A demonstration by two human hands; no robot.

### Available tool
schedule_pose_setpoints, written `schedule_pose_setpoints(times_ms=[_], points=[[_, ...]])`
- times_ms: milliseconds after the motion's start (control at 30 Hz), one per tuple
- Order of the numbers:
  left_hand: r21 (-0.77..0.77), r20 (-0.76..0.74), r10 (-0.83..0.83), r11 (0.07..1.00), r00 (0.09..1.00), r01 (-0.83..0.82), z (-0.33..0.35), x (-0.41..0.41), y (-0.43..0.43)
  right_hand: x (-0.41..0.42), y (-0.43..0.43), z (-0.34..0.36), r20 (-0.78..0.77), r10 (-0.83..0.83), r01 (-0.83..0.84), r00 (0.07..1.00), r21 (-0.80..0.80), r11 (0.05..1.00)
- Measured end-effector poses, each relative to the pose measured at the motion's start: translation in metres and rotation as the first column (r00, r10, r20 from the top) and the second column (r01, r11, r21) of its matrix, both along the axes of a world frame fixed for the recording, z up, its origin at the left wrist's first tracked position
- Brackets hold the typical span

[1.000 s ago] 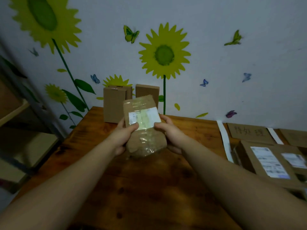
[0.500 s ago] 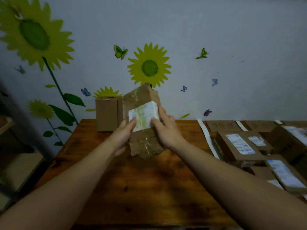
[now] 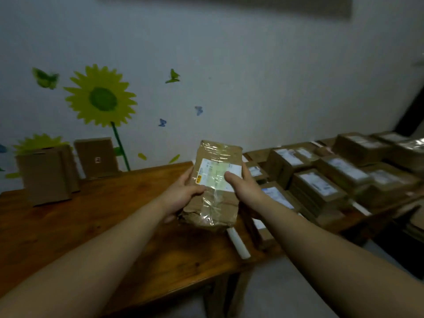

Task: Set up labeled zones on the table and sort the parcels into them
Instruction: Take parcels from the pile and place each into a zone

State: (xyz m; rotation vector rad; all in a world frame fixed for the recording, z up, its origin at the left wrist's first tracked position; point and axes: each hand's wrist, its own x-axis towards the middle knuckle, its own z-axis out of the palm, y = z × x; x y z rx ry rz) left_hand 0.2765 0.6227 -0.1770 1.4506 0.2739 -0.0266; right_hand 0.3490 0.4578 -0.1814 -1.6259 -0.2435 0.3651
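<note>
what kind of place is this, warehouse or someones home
Likely a home or small-shop room used for parcel sorting, not a warehouse: sunflower decal on the wall, a wooden table, stacked labelled parcels at right, and a taped parcel held by left hand and right hand.

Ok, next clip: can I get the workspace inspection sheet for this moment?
Surface: wooden table; a white strip lies across it on the right.
Job's things: taped brown parcel with a white label, held above the table, its lower left corner looking crumpled; labelled parcels stacked right of the strip.
Clutter: two plain cardboard boxes stand upright by the wall on the left.
Grippers: left hand and right hand each grip one side of the parcel, thumbs on its label face.
Cables: nothing seen.
Surroundings: pale wall with a sunflower decal and butterfly decals; floor shows below the table edge.
</note>
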Motion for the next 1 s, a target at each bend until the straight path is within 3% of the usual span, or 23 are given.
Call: schedule_pose_setpoints(times_ms=[200,333,433,600,800,1000], points=[[-0.064,-0.086,-0.014,0.998,0.996,0.009,-0.018,0.057,-0.139,0.038,-0.149,-0.010,-0.130,-0.087,0.084,0.988,-0.031,0.996],[-0.172,-0.104,0.055,0.983,0.993,-0.072,-0.030,0.090,-0.223,0.054,-0.218,-0.016,-0.127,-0.008,-0.009,0.992,-0.135,0.991],[-0.196,-0.131,0.078,0.975,0.988,-0.104,-0.038,0.111,-0.262,0.063,-0.253,-0.015,-0.109,-0.039,0.019,0.993,-0.180,0.984],[-0.103,-0.225,0.011,0.994,0.974,-0.035,-0.052,0.137,-0.282,0.086,-0.275,-0.029,-0.083,-0.044,0.023,0.996,-0.239,0.971],[0.097,-0.331,0.025,0.995,0.943,0.008,-0.079,0.163,-0.264,0.121,-0.255,-0.051,-0.070,0.063,-0.084,0.996,-0.362,0.928],[0.213,-0.325,0.074,0.977,0.943,-0.003,-0.098,0.205,-0.236,0.205,-0.217,-0.123,-0.030,0.068,-0.074,0.997,-0.511,0.856]])
